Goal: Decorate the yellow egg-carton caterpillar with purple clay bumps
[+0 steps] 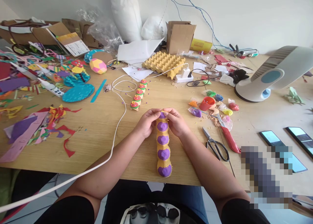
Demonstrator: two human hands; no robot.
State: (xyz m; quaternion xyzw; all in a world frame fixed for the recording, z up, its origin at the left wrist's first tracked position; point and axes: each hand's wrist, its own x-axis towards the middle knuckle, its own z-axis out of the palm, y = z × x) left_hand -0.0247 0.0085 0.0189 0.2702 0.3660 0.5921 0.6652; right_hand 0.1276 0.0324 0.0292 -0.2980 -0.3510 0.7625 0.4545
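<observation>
A strip of egg carton (163, 147) lies lengthwise in front of me, yellow-brown with a purple patch on each bump. At its far end, my left hand (148, 121) pinches the left side and my right hand (176, 121) the right, thumbs on the last purple patch. The fingertips partly hide that end. Just beyond stands a second, smaller strip of egg carton (139, 94), decorated in red, green and yellow, with thin purple-tipped sticks poking from its sides. Right of my hands are a red cup (207, 103) and small bags of coloured clay (195, 112).
Black-handled scissors (215, 145) and a red-handled knife (230, 137) lie at right, near two phones (278, 146). A white cable (117, 126) crosses over my left forearm. Paper scraps (49, 126) cover the left. Behind are an egg tray (165, 63), power strip (184, 77) and white fan (271, 74).
</observation>
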